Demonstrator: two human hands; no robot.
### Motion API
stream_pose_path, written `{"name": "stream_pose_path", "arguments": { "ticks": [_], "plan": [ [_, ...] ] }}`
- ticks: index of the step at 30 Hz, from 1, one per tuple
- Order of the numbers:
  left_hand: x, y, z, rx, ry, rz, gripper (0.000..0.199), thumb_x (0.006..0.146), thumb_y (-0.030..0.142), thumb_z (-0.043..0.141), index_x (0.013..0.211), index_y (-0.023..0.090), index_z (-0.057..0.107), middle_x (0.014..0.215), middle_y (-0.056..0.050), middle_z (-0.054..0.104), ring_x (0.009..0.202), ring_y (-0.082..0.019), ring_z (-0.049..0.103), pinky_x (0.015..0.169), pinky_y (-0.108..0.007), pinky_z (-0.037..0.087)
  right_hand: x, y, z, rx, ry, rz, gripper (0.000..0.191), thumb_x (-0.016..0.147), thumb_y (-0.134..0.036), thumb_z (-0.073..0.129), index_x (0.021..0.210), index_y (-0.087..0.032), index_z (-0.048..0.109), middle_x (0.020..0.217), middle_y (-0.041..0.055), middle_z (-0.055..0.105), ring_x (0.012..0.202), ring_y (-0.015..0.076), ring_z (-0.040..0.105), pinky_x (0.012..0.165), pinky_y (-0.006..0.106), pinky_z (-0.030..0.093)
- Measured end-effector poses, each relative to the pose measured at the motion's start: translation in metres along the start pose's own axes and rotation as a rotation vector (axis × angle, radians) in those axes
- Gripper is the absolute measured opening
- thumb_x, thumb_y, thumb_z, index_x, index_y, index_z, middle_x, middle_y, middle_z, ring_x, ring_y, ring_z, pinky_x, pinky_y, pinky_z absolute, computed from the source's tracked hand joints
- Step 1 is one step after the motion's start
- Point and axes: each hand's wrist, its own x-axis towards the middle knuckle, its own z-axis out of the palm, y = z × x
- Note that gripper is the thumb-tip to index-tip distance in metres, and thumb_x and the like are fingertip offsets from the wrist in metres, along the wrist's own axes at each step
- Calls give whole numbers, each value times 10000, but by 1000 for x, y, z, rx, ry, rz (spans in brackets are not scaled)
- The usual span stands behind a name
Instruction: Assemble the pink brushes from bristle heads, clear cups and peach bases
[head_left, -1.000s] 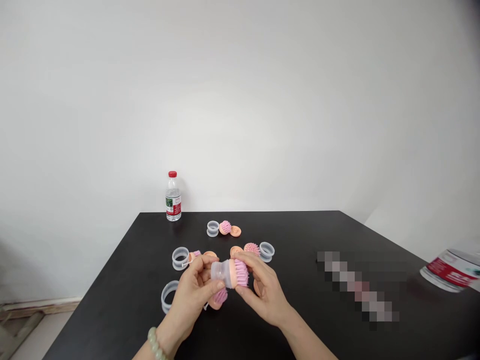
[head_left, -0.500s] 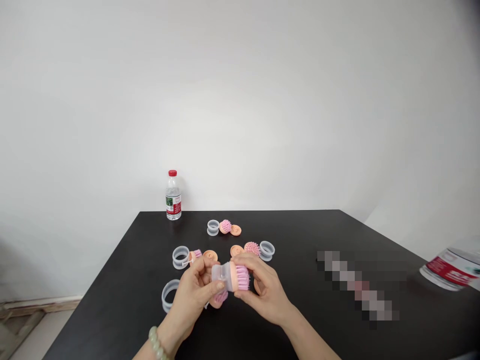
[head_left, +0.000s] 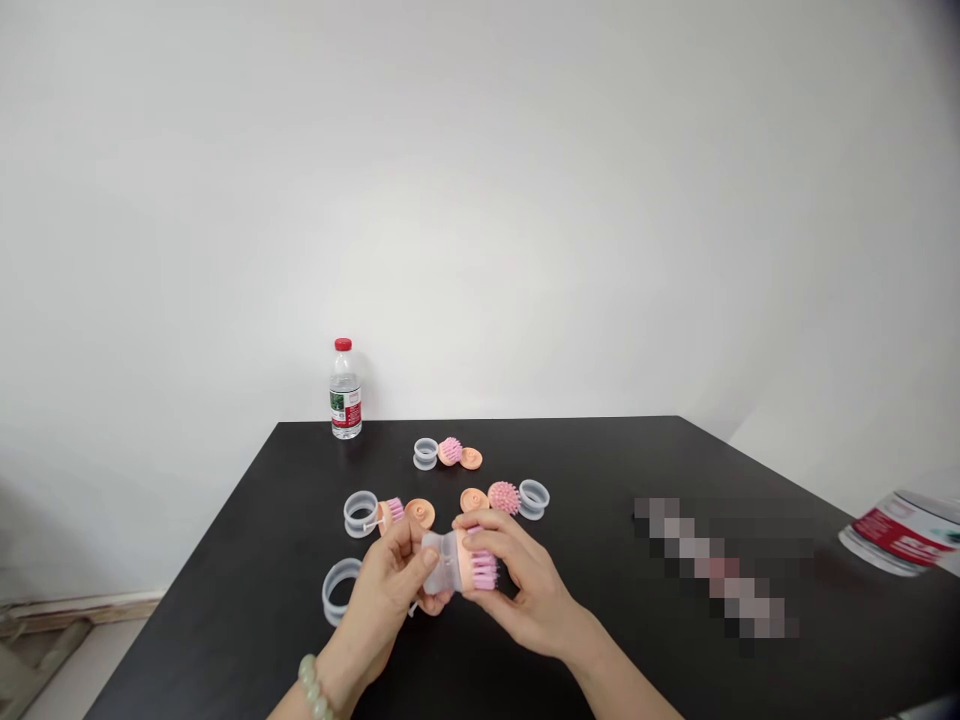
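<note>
Head: right hand (head_left: 534, 595) aslant (curled)

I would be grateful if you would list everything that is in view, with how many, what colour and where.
clear rings: four loose, translucent, across the table
bristled heads: three loose, peach and pink, beside rings
discs: three visible, peach, near those heads
pins: two, white, near left rings
joined piece: one, clear, peach and pink, between both hands
bottles: two, clear with red-white labels, far left and right edge
pixelated patch: one, contents unreadable, right
table: one, black, beneath
wall: white, behind
bracelet: one, pale green, left wrist
left hand, right hand: one each, bare, centre
</note>
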Motion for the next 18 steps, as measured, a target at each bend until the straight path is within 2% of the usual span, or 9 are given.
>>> {"name": "stream_pose_path", "arguments": {
  "ticks": [1,3,5,7,8,10,13,16,18],
  "plan": [
    [-1,1,1,5,7,14,410,777,556,744,840,181,591,662,16,596,548,-89,535,515,-198,431,0,0,1,-4,17,14,374,895,-266,675,1244,-284,540,1214,93,634,1094,253,639,913,364,545],
    [-2,0,2,21,9,71,374,743,486,801,883,193,615,734,20,580,620,-95,535,550,-198,447,-1,2,3,-13,63,87,376,853,-426,727,1155,-256,582,1036,68,680,902,233,667,788,331,557],
    [-1,-4,1,35,-20,127,387,695,400,855,951,217,629,799,17,580,657,-100,532,559,-199,454,0,4,5,12,90,211,382,840,-573,687,989,-228,617,810,23,660,675,182,619,624,284,522],
    [0,-9,0,33,-41,152,430,677,358,868,1013,241,627,855,7,585,664,-110,537,536,-202,452,0,7,6,95,95,318,458,849,-671,606,907,-217,616,731,5,624,590,154,576,555,260,490],
    [1,-11,0,32,-37,153,438,681,356,864,1032,248,626,900,-8,593,681,-121,551,529,-208,456,0,8,7,146,99,349,509,833,-713,590,940,-216,620,780,18,640,624,163,600,574,265,508],
    [2,-11,-1,35,4,156,426,692,359,856,1036,242,634,1019,-46,606,784,-161,595,583,-235,491,-1,10,8,214,116,368,660,749,-763,642,1136,-230,602,1007,69,669,811,218,670,701,313,565],
    [2,-5,-2,39,73,173,381,702,352,853,999,219,656,1130,-72,599,950,-203,609,767,-291,516,-5,12,10,211,105,365,876,667,-682,784,1383,-281,476,1334,124,573,1144,308,626,938,425,544],
    [0,1,0,38,94,165,364,708,346,851,991,214,666,1095,-54,598,943,-188,600,825,-309,500,-10,15,11,159,63,379,739,752,-529,795,1391,-314,494,1406,122,539,1276,334,546,1047,495,477],
    [0,2,2,40,90,162,362,706,343,851,992,219,667,1069,-43,600,910,-174,594,811,-304,498,-11,17,11,156,50,407,644,795,-478,770,1366,-317,520,1348,113,587,1260,331,557,1057,512,467]
  ]
}}
